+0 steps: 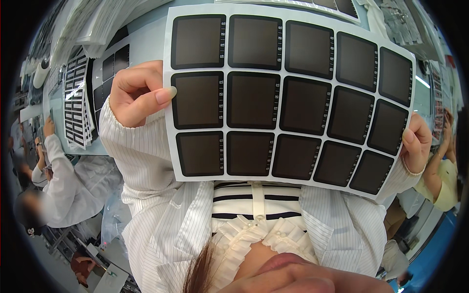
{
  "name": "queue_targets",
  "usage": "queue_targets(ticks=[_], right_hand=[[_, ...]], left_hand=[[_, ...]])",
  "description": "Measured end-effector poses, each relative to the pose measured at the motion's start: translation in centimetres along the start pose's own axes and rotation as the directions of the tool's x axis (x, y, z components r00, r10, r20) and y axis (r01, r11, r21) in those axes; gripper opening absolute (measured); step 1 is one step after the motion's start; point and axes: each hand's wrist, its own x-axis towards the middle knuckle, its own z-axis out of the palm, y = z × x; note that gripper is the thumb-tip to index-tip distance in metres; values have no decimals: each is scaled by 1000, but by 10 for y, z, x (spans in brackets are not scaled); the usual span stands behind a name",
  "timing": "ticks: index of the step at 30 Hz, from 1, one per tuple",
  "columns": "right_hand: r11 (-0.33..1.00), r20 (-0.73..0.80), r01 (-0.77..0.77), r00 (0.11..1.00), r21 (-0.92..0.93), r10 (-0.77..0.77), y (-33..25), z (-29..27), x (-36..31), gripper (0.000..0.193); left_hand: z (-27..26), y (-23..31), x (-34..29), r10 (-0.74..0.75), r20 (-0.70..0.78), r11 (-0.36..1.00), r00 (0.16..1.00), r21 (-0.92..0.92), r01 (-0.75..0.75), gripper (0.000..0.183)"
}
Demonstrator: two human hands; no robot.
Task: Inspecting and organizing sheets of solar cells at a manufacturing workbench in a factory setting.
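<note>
A white sheet of dark, rounded square panels point(251, 100) is held up in front of my chest, spread wide between both hands. The panels run in three rows, each with small marks along one side like a film strip. My left hand point(139, 95) pinches the sheet's left edge, thumb on the near face and fingers curled behind. On the right edge, my right hand point(415, 144) grips with its thumb in front; its other fingers are partly hidden. The sheet bows slightly and slopes down toward the right.
Stacked sheets with dark panels point(77, 102) lie on the table at left, below a pile of pale sheets point(95, 29). Another printed sheet point(337, 7) lies beyond mine. A person in white point(73, 190) works at left; a person in yellow point(442, 178) is at right.
</note>
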Motion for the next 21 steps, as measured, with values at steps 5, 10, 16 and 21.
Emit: queue_targets(ticks=[5,10,16,21], right_hand=[[994,16,-106,994,-27,107,11,9,9,21],[975,-47,-192,981,-115,188,25,8,13,19],[959,-54,-282,958,-37,280,35,9,17,19],[965,-62,-261,964,-29,259,34,8,14,21]], left_hand=[[0,6,5,-175,29,959,984,230,164,19],[25,-1,6,-225,-152,870,962,413,269,20],[36,10,18,102,-25,756,994,652,-62,18],[58,12,28,427,360,502,830,669,-548,19]])
